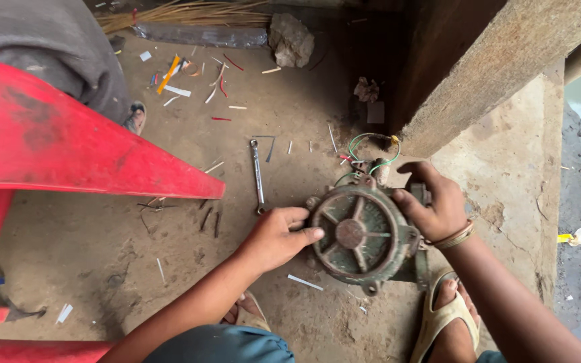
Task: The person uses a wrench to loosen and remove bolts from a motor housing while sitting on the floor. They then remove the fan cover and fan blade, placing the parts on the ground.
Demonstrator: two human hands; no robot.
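A round, rusty green motor housing [358,234] with a spoked end cover stands on the dirt floor. My left hand [278,236] presses against its left rim, fingers curled on the edge. Over the housing's upper right edge my right hand [433,202] grips it, a bangle on the wrist. Green and red wires [371,151] loop out behind the motor. A steel spanner [257,176] lies on the ground just left of the motor, above my left hand.
A red plastic chair [55,141] fills the left side. A concrete wall block [499,67] rises at upper right. Wire scraps [196,81] and a stone [291,40] litter the far floor. Another person's foot [134,117] shows at upper left. My sandalled foot [446,316] sits beside the motor.
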